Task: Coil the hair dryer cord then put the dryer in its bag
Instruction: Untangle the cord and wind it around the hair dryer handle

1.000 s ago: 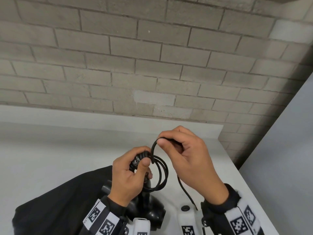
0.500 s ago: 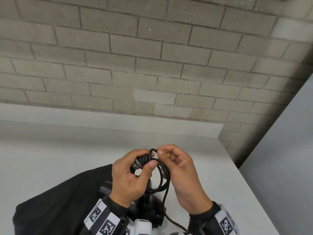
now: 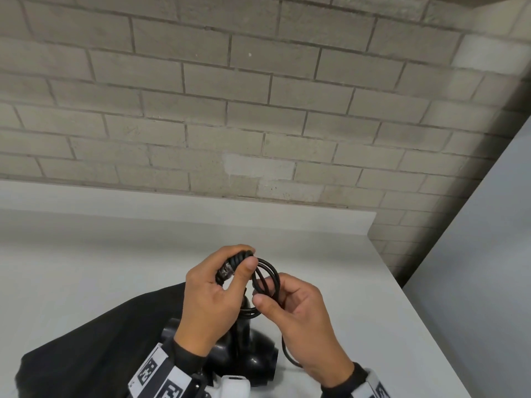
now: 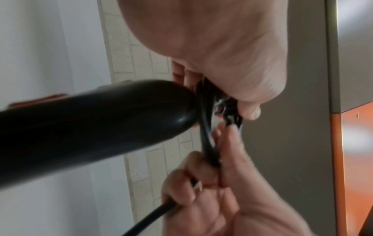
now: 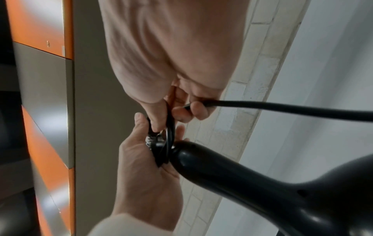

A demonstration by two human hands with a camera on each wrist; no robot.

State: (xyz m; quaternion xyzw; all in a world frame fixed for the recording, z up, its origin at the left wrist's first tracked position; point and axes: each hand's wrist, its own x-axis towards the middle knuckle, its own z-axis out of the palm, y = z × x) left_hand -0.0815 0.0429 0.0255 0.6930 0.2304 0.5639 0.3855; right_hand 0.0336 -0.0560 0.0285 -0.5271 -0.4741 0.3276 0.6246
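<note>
We can read no words, brands or numbers anywhere. The only signs we find are black-and-white square code markers on the white wristbands (image 3: 161,377) at both wrists, and these carry patterns, not letters.

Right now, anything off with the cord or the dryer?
Nothing damaged or spilled. The cord is only partly coiled: the left hand grips the loops at the top of the dryer handle, the right hand pinches the newest loop, and a loose tail hangs below. The dryer rests on its black bag, not inside.
</note>
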